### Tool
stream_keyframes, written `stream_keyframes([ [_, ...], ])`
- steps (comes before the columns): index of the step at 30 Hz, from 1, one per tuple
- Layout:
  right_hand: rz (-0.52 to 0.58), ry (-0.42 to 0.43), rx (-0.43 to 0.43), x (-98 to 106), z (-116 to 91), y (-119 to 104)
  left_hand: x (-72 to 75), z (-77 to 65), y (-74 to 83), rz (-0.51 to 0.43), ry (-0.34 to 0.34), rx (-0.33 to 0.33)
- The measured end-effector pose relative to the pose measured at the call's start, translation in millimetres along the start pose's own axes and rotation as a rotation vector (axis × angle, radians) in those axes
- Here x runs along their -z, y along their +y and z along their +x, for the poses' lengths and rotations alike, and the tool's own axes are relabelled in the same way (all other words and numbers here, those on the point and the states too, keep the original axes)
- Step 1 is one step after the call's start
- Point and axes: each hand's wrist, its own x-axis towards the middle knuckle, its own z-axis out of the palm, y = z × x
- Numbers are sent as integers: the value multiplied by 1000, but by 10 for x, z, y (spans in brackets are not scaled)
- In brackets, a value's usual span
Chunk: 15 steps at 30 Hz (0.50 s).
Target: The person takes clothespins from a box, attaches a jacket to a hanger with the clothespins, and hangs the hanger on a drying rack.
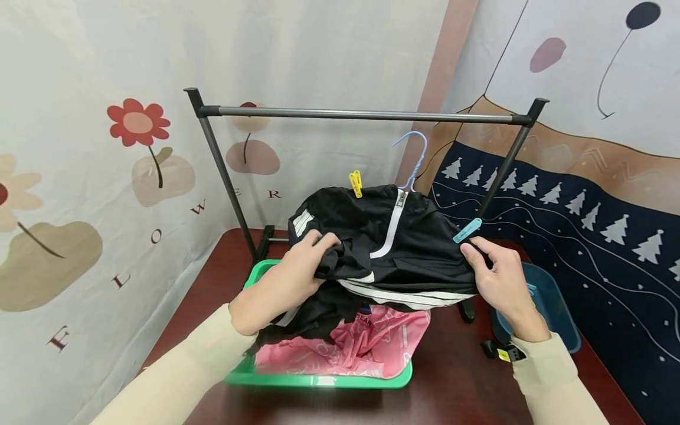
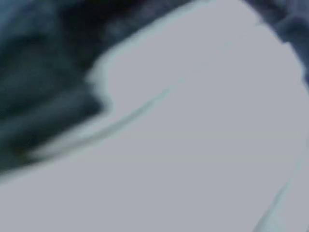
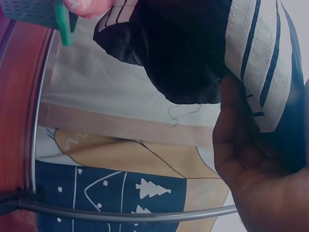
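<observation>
A black jacket (image 1: 425, 248) with a white-edged zipper and white stripes hangs bunched over the green basket, with the hook of a blue hanger (image 1: 417, 159) rising from its neck. A yellow clothespin (image 1: 356, 184) sits on its upper edge and a light blue clothespin (image 1: 468, 230) at its right edge. My left hand (image 1: 294, 277) grips bunched cloth at the jacket's left side. At the right edge, just below the blue clothespin, my right hand (image 1: 499, 277) pinches the fabric; the right wrist view shows its fingers at the striped part (image 3: 263, 63). The left wrist view is blurred.
Behind the jacket stands a metal rack with a horizontal bar (image 1: 361, 114). Pink clothing (image 1: 372, 342) lies in the green basket (image 1: 319, 381) on the dark red table (image 1: 446, 383). A dark blue bin (image 1: 558, 301) stands right, near a small black strap-like item (image 1: 491, 349).
</observation>
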Motion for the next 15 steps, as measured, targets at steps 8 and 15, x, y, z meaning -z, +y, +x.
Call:
stream_keyframes([
  [8, 0, 35, 0, 87, -15, -15, -20, 175, 106, -130, 236, 21],
  [15, -24, 125, 43, 239, 4, 3, -157, 437, 170, -228, 367, -31],
])
